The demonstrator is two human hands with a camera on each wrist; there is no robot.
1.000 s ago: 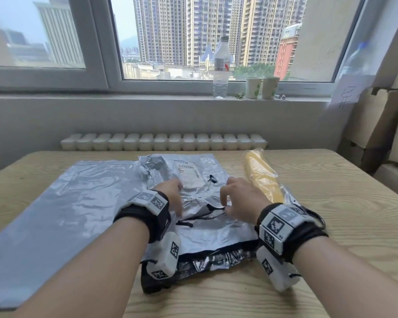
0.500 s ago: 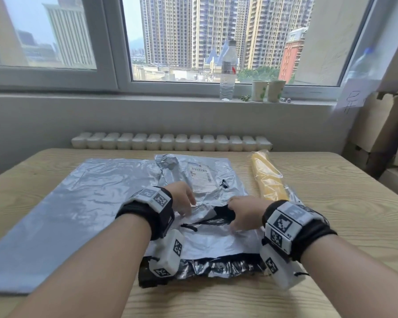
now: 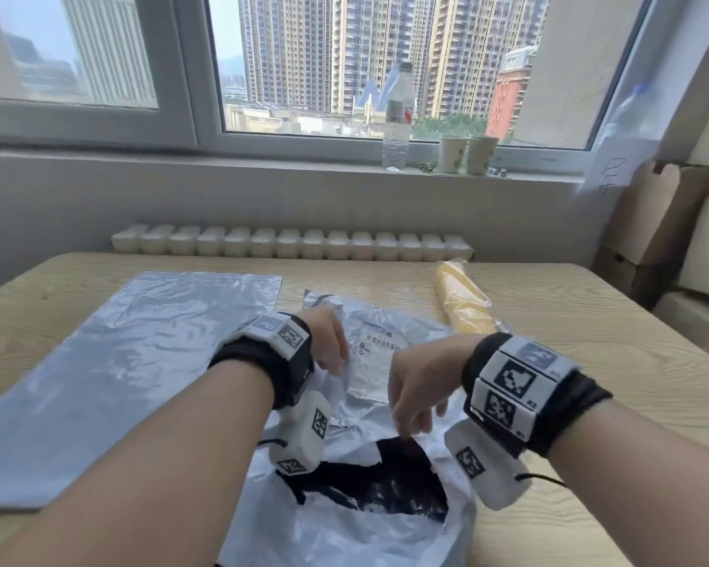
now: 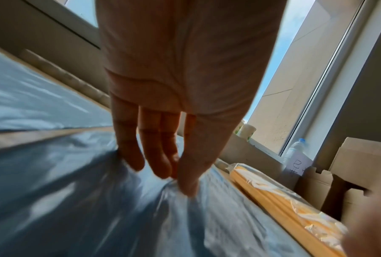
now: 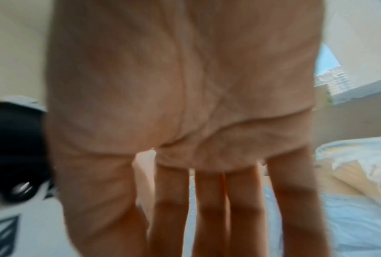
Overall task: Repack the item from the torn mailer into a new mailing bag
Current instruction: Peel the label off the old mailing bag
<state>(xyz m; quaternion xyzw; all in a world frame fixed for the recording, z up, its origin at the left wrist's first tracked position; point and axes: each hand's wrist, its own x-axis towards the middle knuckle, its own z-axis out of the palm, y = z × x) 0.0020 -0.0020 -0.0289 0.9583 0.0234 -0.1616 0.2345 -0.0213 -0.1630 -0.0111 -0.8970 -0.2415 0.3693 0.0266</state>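
While head view hides it, left hand [image 4: 185,87] pinches torn mailer [image 4: 207,217].

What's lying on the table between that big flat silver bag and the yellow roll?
The torn mailer, crumpled, label up, lies between the new mailing bag and the yellow roll. The head view shows it, both hands working over it.

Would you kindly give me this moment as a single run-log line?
step: opening torn mailer | left hand: pinching its film | right hand: fingers down at tear, grip unclear | new mailing bag: flat, untouched
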